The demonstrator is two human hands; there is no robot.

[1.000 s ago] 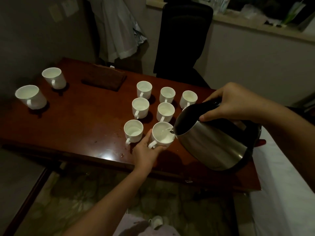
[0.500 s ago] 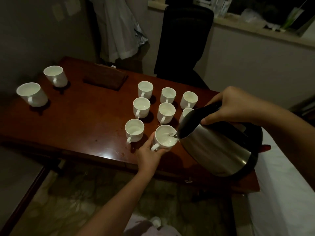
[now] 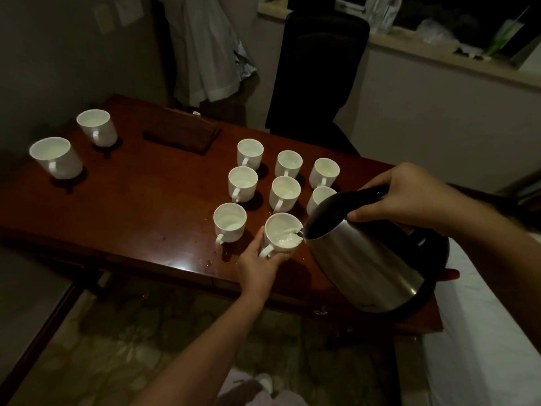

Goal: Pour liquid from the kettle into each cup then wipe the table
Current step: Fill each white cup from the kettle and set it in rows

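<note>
At the table's near edge, head view: the left hand curled its fingers round the front cup, just left of the spout. The right hand gripped the kettle handle, body tipped leftward, spout at the rim, water streaming in. The next unfilled cup likely sat behind the kettle, nearer the right hand.

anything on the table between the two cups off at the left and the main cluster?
Yes. In the head view a dark folded cloth lies toward the far edge between the two left cups and the cluster; nearer, the table is bare.
</note>
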